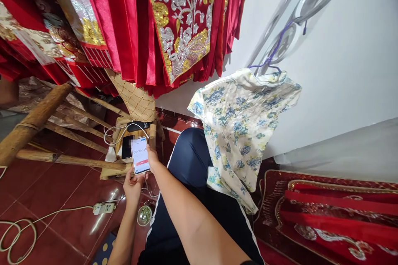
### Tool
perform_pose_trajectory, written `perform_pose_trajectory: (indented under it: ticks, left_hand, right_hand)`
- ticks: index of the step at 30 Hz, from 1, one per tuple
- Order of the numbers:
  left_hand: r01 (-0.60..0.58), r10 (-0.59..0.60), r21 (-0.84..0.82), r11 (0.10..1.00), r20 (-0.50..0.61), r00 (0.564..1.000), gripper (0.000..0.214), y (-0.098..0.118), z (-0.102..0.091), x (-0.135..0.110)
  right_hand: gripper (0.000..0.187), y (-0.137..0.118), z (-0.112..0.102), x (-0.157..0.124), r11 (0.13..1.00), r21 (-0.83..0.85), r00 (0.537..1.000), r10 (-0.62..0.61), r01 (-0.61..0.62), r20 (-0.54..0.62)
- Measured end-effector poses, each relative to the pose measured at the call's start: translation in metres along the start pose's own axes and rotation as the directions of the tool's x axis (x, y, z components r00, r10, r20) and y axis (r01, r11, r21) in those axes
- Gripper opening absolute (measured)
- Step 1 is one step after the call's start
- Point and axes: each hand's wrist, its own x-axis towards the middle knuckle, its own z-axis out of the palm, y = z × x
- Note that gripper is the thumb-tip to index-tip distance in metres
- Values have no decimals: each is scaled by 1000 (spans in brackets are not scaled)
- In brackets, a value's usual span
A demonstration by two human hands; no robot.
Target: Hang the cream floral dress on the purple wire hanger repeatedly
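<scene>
A smartphone (141, 161) with a lit white screen, running digits and a red bar is held over a small wooden stool. My right hand (151, 158) grips its right edge, the thumb along the side. My left hand (133, 184) is closed at its lower left corner and bottom edge, with some fingers hidden behind it. Near that bottom edge runs a white cable (151, 192); whether it is plugged in I cannot tell. Just behind lies a dark phone (127, 147) on the stool (107, 172), beside a black object (139, 126) and a looped white cord.
Red sequined garments (186, 20) hang above. A floral shirt (239, 124) hangs from a purple hanger (276, 45) over my right knee. Bamboo poles (37, 122) stand left. A power strip (104, 208) and clear jar (144, 215) are on the red tiles; folded red cloth (336, 215) lies right.
</scene>
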Motion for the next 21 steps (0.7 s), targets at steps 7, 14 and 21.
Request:
perform_pose_trajectory:
  ticks: [7, 14, 21]
  left_hand:
    - [37, -37, -42, 998, 7, 999, 93, 4, 4, 0]
    - [65, -65, -75, 995, 7, 998, 94, 11, 8, 0]
    - [85, -86, -88, 992, -7, 996, 99, 4, 7, 2]
  right_hand:
    - [29, -1, 0, 4, 996, -81, 999, 33, -36, -41]
    - [31, 1, 1, 7, 992, -123, 999, 16, -22, -47]
    - [33, 3, -2, 3, 975, -221, 996, -56, 40, -68]
